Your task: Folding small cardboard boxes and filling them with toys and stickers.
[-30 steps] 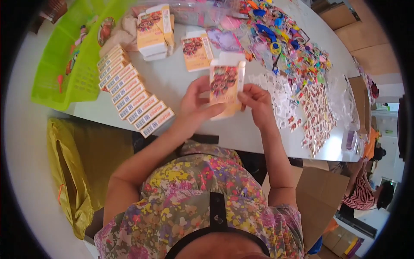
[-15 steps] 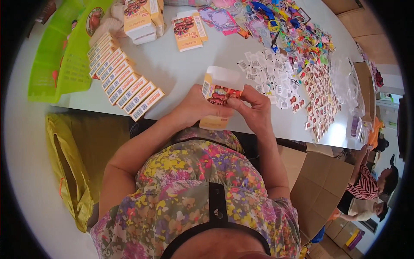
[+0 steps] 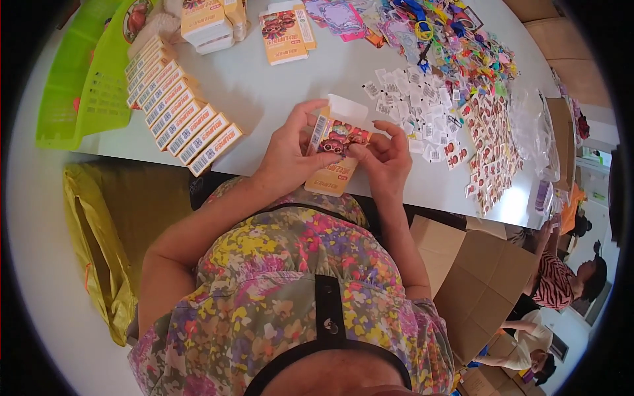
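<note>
A small orange-and-yellow cardboard box (image 3: 333, 145) with a cartoon print is held over the table's front edge, its white top flap (image 3: 347, 107) standing up. My left hand (image 3: 290, 150) grips its left side, thumb lying across the printed front and fingers behind the edge. On the right side, my right hand (image 3: 384, 157) pinches the box, its thumb tip on the front panel. Whatever is inside the box is hidden. To the left of my hands, filled boxes or closed cartons (image 3: 191, 122) of the same kind lie in a slanting row.
Behind that row are a green basket (image 3: 99, 92) and stacked boxes (image 3: 206, 23). Flattened-looking cartons (image 3: 285, 34) lie at the back. Small white packets (image 3: 422, 109), sticker pieces (image 3: 492, 148) and colourful trinkets (image 3: 462, 56) spread rightward. Open cardboard (image 3: 489, 284) stands right; two people (image 3: 561, 280) are beyond.
The box has straightened, and more of its front shows. My left thumb has shifted up the panel while those fingers moved round its edge. The view has moved slightly.
</note>
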`<state>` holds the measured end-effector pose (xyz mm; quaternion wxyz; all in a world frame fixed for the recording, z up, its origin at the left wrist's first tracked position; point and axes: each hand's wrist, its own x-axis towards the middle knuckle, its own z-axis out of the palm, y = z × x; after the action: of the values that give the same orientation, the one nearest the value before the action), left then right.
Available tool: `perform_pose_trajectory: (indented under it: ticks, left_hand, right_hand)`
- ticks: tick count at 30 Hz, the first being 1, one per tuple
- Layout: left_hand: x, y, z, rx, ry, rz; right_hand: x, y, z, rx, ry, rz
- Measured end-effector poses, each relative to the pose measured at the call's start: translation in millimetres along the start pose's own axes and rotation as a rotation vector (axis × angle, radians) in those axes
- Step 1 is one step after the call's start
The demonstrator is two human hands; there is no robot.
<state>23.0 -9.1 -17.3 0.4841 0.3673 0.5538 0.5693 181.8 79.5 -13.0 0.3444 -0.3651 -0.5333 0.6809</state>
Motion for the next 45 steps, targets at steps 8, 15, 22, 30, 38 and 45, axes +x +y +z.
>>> perform_pose_trajectory:
  ticks: [8,15,22,30,38,45]
  left_hand:
    - [-7.1,-9.1,-4.2,0.013,-0.047,0.170]
    - [-2.1,-2.5,0.0,0.087,0.064,0.211]
    - [5.9,-1.1,-9.2,-0.102,0.003,-0.076]
    - [9.3,10.7,-11.6,-0.209,0.011,-0.173]
    - [12.3,13.5,-15.1,-0.171,-0.071,-0.240]
    - [2.3,13.9,-18.3,-0.032,-0.148,-0.062]
  right_hand:
    - [-5.9,22.5,-20.2,-0.074,-0.081,-0.020]
    - [-0.6,-6.0,-15.2,-0.488,-0.170,-0.162]
    - [20.7,-25.7,-26.3,-0.341,-0.392,0.122]
    - [29.7,-33.4,-22.1,-0.312,-0.428,0.283]
    - [26.2,-29.1,-27.7,-0.222,-0.437,0.280]
    - [5.9,-30.9,-29.3,-0.212,-0.461,0.159]
